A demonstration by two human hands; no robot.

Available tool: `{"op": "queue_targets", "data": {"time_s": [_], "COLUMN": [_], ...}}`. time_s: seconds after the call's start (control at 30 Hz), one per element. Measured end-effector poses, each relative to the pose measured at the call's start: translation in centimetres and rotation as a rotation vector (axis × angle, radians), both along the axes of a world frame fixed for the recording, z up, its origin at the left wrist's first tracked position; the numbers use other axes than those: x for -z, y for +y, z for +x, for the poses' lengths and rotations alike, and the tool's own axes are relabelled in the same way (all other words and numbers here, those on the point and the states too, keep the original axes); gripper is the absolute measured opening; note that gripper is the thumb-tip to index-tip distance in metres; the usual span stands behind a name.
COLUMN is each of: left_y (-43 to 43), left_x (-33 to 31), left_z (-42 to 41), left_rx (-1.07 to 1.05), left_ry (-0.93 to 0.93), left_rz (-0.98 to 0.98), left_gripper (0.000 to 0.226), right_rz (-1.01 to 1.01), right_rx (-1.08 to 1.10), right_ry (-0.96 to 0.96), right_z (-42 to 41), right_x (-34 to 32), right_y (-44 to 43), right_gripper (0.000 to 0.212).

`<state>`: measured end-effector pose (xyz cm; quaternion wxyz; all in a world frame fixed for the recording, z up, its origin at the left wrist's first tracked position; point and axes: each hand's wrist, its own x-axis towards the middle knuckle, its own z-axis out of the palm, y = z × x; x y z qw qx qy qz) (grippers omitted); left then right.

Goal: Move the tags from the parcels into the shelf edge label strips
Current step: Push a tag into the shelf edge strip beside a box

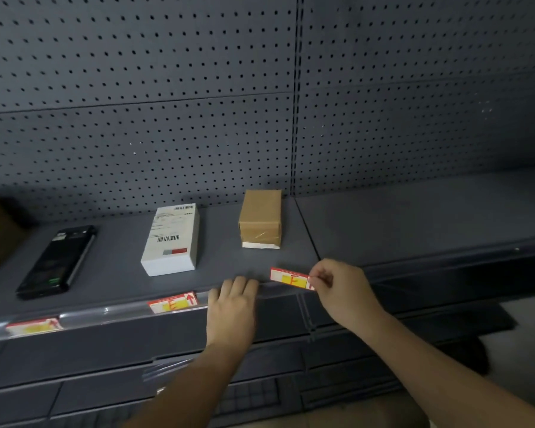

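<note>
1. Head view shows the tag [292, 278] pinched by its right end in the grip of the right hand [340, 288]. It reaches out leftward from that grip, its long axis running nearly along the shelf edge. It sits just above the label strip [278, 290], not yet seated in it as far as I can judge.
2. Between the two hands, the tag's free end points toward the left hand [232, 307], which rests on the strip's lip with fingers curled over it, holding nothing; whether it pries the strip open I cannot tell.
3. My reading: the coming move is a short drop and slide down from the right grip into the channel, keeping the tag level with the strip.
4. Red-bordered, white and yellow, the tag bears a red mark; its print is too blurred to read.
5. Left of the left hand, a second tag [173, 302] and a third tag [34, 326] already sit in the strip.
6. Beyond both hands, on the shelf [383, 230], stand a brown parcel [260, 216], a white parcel [172, 239] and a black device [57, 261].
</note>
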<state>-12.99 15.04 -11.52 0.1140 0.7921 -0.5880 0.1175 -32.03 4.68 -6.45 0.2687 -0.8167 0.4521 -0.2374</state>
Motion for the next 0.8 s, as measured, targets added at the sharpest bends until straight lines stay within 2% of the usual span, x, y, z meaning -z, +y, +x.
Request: {"op": "queue_targets", "data": {"time_s": [0.4,0.63,0.8], "left_y": [-1.1,-0.7,-0.2], "left_x": [2.9,2.3,1.3], "left_z": [0.8,0.9,1.2], "left_rx": [0.034,0.063,0.126], "left_ry": [-0.02,0.025,0.123], "left_rz": [-0.244,-0.213,-0.161], "left_gripper": [0.037,0.034,0.024], "right_rz": [-0.015,-0.103,-0.226], "right_rx": [-0.035,-0.187,-0.236], "right_ry": [0.019,0.067,0.16], "right_z": [1.1,2.3,3.0], "right_x": [0.5,0.3,0.8], "right_y": [-0.7,-1.7,-1.8], "right_gripper": [0.006,0.011,0.013]}}
